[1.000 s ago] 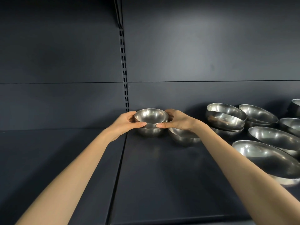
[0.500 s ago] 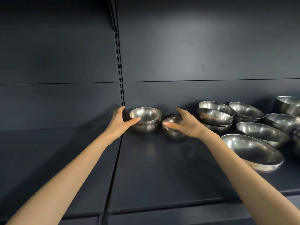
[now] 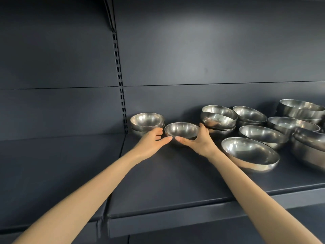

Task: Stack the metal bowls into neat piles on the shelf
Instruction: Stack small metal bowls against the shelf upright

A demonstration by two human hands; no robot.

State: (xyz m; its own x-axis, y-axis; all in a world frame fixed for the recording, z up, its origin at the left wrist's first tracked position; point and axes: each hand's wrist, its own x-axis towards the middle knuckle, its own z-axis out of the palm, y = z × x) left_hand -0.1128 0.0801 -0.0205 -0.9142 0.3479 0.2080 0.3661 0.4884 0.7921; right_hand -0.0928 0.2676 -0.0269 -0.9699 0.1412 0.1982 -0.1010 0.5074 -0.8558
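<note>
Head view: my left hand [image 3: 151, 143] and right hand [image 3: 199, 141] grasp a small bowl [image 3: 182, 130] between them, one on either side. I should lift it level, then lower it centred into the stack [image 3: 147, 121] just beyond my left hand

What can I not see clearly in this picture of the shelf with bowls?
Head view:
- Underside of the small bowl: hidden by the left hand and right hand, so lifted or resting is unclear.
- Number of bowls in the left pile: left hand covers its base.
- The large bowl: cut by the right edge.
</note>
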